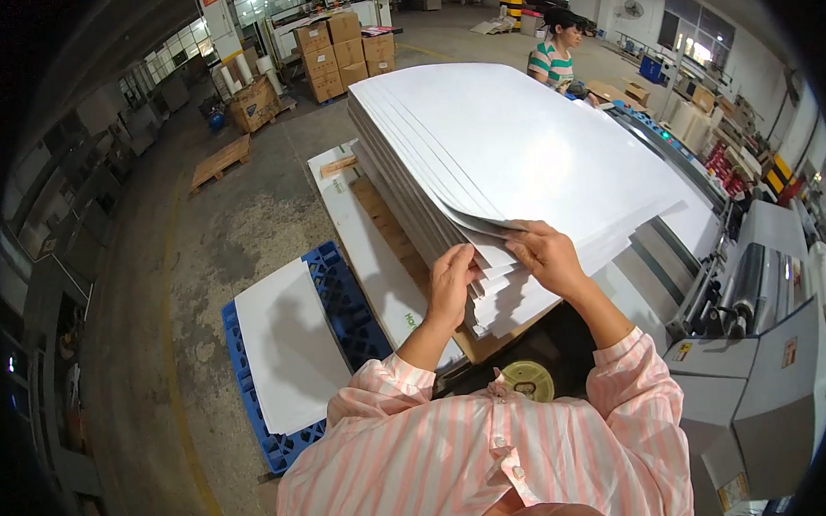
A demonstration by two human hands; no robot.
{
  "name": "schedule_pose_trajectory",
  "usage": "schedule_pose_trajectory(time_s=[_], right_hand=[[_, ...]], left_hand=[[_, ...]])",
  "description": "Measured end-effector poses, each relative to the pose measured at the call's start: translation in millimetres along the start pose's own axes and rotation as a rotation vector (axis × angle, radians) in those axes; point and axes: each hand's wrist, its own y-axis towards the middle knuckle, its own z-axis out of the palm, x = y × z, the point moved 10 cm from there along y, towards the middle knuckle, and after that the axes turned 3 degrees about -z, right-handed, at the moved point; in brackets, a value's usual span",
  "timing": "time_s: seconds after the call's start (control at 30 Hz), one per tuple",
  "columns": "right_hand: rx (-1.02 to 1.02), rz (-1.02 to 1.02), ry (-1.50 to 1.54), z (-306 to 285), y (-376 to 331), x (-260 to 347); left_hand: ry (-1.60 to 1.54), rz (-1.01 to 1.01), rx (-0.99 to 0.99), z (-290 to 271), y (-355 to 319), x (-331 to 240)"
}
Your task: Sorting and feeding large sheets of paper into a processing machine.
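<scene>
One paper stack (518, 145) at 1 o'clock: right hand (549, 258) pinches its raised near edge; left hand (449, 289) touches its side, grip unclear. One blue pallet (344, 306), 8 o'clock.

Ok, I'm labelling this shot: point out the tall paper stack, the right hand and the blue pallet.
Tall paper stack (518, 145): head view, surface of its top sheet.
Right hand (551, 259): head view, back of the hand.
Blue pallet (342, 301): head view, bare grid toward its right side.

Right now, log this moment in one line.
left hand: at near corner of white stack | right hand: pinching lifted edge of upper sheets | blue pallet: to the left, bearing flat white sheets
</scene>
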Motion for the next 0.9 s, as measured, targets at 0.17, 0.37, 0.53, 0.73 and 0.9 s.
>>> schedule_pose_trajectory(time_s=[0.17, 0.37, 0.53, 0.73, 0.9], right_hand=[[-0.078, -0.352, -0.235, -12.5, -2.5, 46.8], [-0.035, -0.46, -0.295, -10.4, -2.6, 60.2], [0.059, -0.287, -0.169, -5.4, -2.6, 43.4], [0.016, -0.319, -0.122, -10.9, -3.7, 46.1], [-0.082, -0.318, -0.197, -13.0, 0.3, 38.5]], left_hand=[[0.046, -0.011, -0.028, -8.4, 2.7, 5.0], [0.038, -0.007, -0.101, -12.3, 1.0, 4.7], [0.08, 0.042, -0.126, -14.1, 1.8, 1.4], [0.07, 0.048, -0.109, -12.0, 1.8, 1.3], [0.208, -0.001, -0.044, -9.7, 1.0, 3.9]])
